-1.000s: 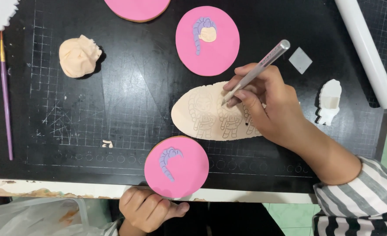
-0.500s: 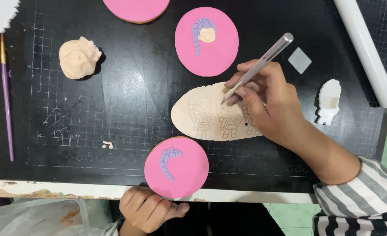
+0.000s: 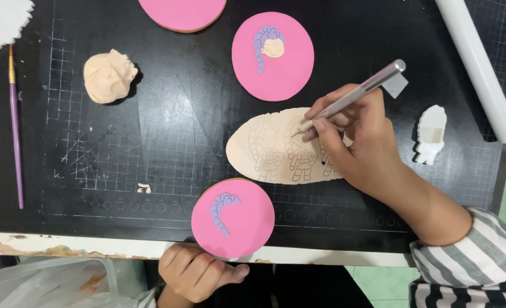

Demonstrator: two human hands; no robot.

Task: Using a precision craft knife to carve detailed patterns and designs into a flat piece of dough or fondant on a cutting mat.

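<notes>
My right hand grips a silver craft knife like a pen, its tip touching a rolled-out oval of peach fondant stamped with small figure outlines. The hand covers the oval's right end. My left hand rests curled at the table's near edge, holding nothing, just below a pink round cookie that bears a purple braid shape. Another pink round cookie with a purple braid and a peach face piece lies beyond the oval.
All sits on a black gridded cutting mat. A peach fondant lump lies at upper left, a purple brush at far left, a white rolling pin at right, a white figure cutter beside my right hand, a third pink cookie at top.
My right hand has shifted slightly along the peach oval and the knife's tilt has changed a little. The left hand stays put.
</notes>
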